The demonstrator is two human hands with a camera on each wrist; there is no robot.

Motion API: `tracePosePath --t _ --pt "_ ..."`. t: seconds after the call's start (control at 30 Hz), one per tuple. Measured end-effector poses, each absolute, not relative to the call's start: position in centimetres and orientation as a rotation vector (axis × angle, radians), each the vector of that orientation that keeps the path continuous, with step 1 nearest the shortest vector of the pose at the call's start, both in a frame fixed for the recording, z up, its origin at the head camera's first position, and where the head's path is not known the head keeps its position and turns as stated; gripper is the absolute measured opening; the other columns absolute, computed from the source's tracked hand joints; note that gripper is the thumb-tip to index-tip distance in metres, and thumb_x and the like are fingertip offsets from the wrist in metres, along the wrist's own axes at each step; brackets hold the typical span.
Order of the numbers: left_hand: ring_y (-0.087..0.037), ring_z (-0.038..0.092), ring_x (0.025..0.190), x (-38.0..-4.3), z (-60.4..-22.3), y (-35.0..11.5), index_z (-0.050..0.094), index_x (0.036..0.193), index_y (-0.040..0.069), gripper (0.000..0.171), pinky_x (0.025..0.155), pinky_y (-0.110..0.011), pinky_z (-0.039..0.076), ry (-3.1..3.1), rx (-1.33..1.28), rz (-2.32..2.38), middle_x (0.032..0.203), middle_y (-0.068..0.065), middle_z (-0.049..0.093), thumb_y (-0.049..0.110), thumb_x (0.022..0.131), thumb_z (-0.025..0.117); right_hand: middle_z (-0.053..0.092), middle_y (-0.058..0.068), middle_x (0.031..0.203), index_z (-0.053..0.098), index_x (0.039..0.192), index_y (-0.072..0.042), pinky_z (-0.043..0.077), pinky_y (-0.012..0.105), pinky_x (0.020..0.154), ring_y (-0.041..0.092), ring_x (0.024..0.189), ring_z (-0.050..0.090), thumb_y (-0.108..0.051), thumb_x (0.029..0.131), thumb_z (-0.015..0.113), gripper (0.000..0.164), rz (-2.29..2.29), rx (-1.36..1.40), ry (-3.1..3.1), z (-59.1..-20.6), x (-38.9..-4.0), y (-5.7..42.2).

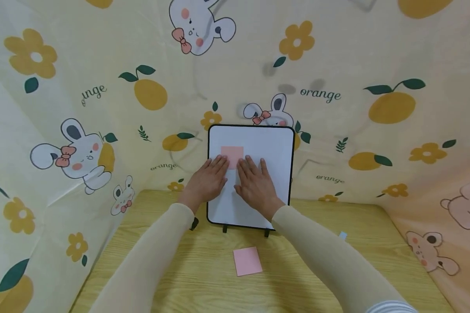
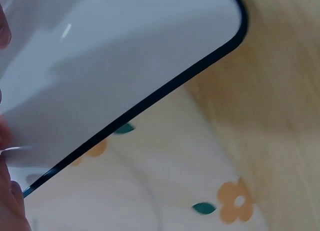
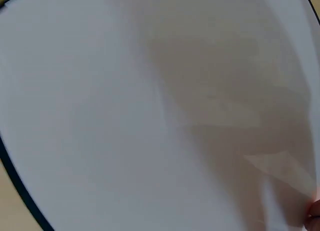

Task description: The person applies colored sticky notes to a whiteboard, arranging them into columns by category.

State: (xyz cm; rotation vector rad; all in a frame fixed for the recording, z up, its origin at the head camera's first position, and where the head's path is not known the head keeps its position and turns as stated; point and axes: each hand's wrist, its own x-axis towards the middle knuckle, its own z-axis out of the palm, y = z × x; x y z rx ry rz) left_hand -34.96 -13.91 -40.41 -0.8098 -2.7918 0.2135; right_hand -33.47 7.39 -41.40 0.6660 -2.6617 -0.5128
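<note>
A whiteboard (image 1: 254, 204) with a black rim stands upright on small black feet against the back cloth. On its upper left part lies a square pink sticky note (image 1: 232, 152). My left hand (image 1: 209, 179) has its fingertips at the note's lower left edge, fingers straight. At the lower right edge of the note, my right hand (image 1: 256, 182) rests its straight, spread fingers on the board. The left wrist view shows the board's corner (image 2: 220, 21) and a bit of the left fingers; the right wrist view shows mostly the white surface (image 3: 100, 116) and a fingertip.
A pad of pink sticky notes (image 1: 247, 261) lies on the wooden table (image 1: 203, 278) in front of the board. A small light blue piece (image 1: 342, 235) is to the right, and a small black object (image 1: 194, 224) sits by the left sleeve. Printed cloth (image 1: 235, 78) encloses the table.
</note>
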Motion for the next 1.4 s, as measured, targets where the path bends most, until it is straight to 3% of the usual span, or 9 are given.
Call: tracePosePath --t 0.2,0.6,1.0,1.2,1.4 --pt "-0.026 0.015 0.164 -34.1 -42.1 -13.8 0.022 0.168 0.003 0.063 0.135 -0.047 0.016 -2.760 -0.845 0.182 0.176 -0.011 0.020 0.034 0.115 0.039 0.020 0.006 0.176 0.023 0.168 -0.007 0.015 0.063 0.132 0.029 0.165 0.010 -0.053 0.111 0.041 0.075 -0.518 0.689 -2.625 -43.1 -32.7 8.1" --pt "-0.026 0.015 0.164 -33.0 -44.3 -13.6 0.023 0.168 0.004 0.061 0.135 -0.047 0.015 -2.773 -0.866 0.128 0.176 -0.010 0.020 0.034 0.116 0.036 0.011 0.006 0.177 0.015 0.169 -0.007 0.009 0.063 0.132 0.028 0.166 0.005 -0.053 0.112 0.036 0.076 -0.532 0.694 -2.651 -44.7 -31.8 8.6" --pt "-0.029 0.021 0.163 -31.8 -45.2 -13.2 0.029 0.166 0.002 0.061 0.134 -0.048 0.019 -2.797 -0.871 0.043 0.173 -0.013 0.028 0.034 0.115 0.042 0.023 0.008 0.175 0.027 0.167 -0.007 0.013 0.062 0.132 0.028 0.165 0.014 -0.050 0.111 0.044 0.072 -0.496 0.728 -2.658 -46.2 -30.7 9.2" --pt "-0.031 0.023 0.162 -30.7 -46.1 -13.0 0.033 0.164 0.001 0.065 0.133 -0.050 0.020 -2.859 -0.864 -0.068 0.172 -0.014 0.032 0.038 0.113 0.048 0.042 0.011 0.167 0.043 0.160 -0.003 0.025 0.056 0.130 0.030 0.160 0.030 -0.047 0.110 0.051 0.067 -0.474 0.760 -2.609 -47.3 -29.6 9.8" --pt "-0.033 0.025 0.161 -27.8 -46.7 -12.8 0.037 0.163 0.001 0.067 0.132 -0.051 0.024 -2.888 -0.872 -0.172 0.170 -0.015 0.035 0.041 0.112 0.051 0.062 0.013 0.147 0.058 0.146 -0.001 0.049 0.046 0.113 0.030 0.137 0.056 -0.039 0.105 0.064 0.057 -0.335 0.759 -2.540 -48.2 -28.2 11.0"
